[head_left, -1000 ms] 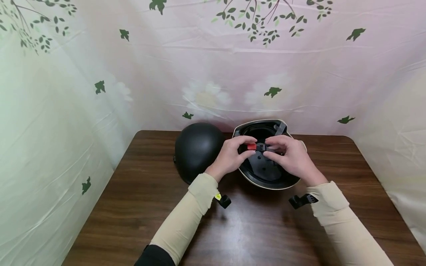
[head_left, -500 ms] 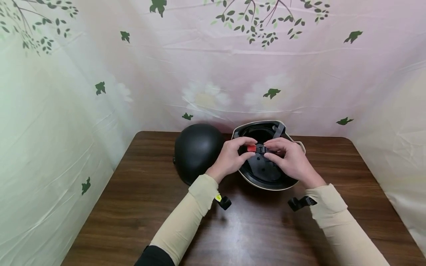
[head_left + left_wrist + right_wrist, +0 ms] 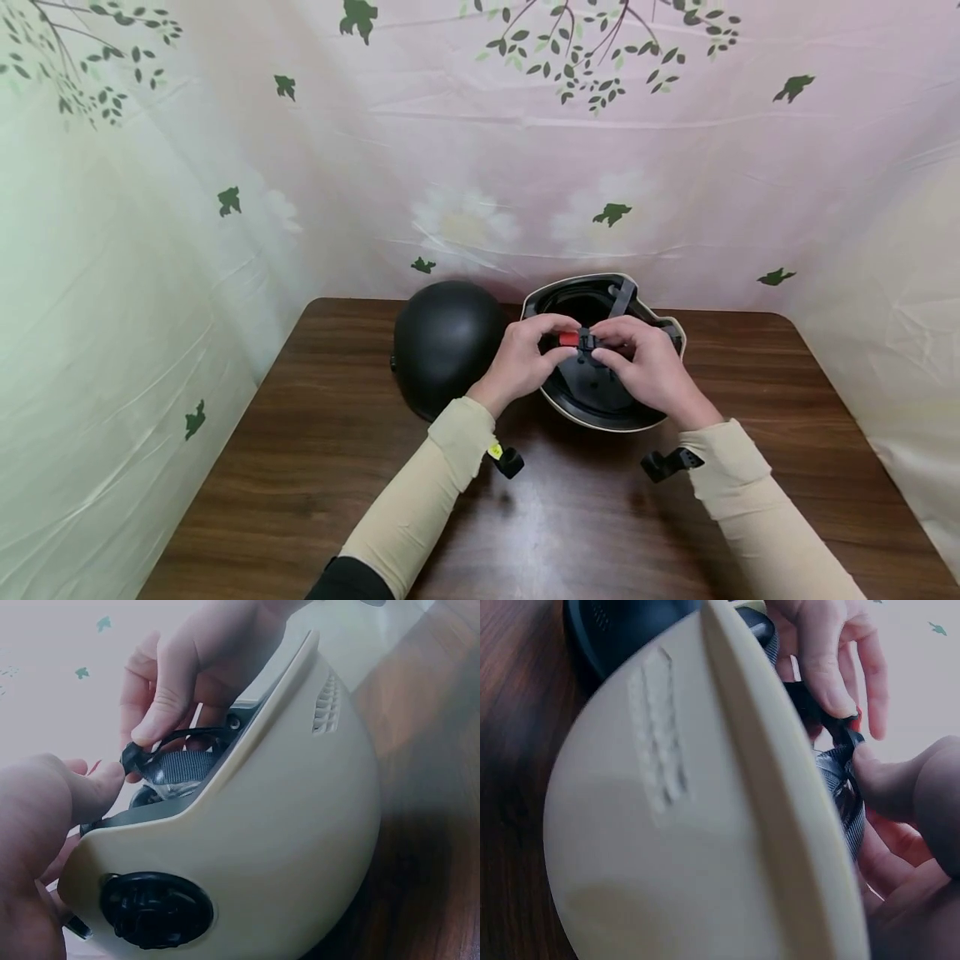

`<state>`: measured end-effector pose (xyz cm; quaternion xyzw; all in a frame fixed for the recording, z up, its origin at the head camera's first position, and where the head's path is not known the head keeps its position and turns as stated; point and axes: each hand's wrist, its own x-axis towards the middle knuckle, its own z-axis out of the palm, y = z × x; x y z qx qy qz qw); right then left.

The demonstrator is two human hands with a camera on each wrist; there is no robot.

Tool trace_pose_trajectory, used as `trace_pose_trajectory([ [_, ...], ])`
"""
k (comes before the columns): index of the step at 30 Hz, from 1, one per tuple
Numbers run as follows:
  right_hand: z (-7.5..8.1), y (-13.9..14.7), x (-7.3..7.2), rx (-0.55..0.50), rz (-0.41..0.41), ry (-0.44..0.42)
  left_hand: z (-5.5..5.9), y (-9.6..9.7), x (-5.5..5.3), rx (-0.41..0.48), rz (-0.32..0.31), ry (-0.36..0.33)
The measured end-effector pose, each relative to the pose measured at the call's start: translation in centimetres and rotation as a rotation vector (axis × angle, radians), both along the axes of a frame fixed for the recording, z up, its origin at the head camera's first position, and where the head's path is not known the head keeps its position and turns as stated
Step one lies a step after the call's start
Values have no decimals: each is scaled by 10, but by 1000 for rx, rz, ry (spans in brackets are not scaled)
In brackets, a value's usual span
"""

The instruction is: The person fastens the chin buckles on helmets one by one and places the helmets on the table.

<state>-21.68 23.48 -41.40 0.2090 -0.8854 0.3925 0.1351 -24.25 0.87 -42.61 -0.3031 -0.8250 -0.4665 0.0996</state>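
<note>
A beige helmet lies upturned on the table, its black padded inside facing up. Over its opening, my left hand pinches the red part of the chin-strap buckle between thumb and fingers. From the other side, my right hand pinches the black part of that buckle. Both buckle parts meet between my fingertips; whether they are locked cannot be made out. Grey webbing strap runs from the buckle into the helmet, seen in the left wrist view. Fingers partly cover the buckle in both wrist views.
Just left of the beige helmet stands a black helmet, dome up, close to my left hand. A black round knob sits on the beige shell. The brown wooden table ends at a patterned cloth backdrop.
My right hand has shifted slightly left, bringing its fingertips nearer to the left hand's. The black buckle part now sits tight against the red one. My left hand has barely moved.
</note>
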Motion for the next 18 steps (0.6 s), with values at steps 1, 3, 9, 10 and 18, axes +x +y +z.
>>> trace_pose_trajectory([
  [1,0,0,0,7,-4,-1,0,0,0,1,-4,1],
  [3,0,-1,0,21,-10,2,1,1,0,-2,-6,2],
  [9,-2,0,0,31,-18,0,-1,2,0,-11,1,8],
  [10,-3,0,0,29,-20,3,-1,2,0,-8,1,9],
  [18,-6,-3,1,18,-2,32,-4,3,-2,-12,-17,9],
])
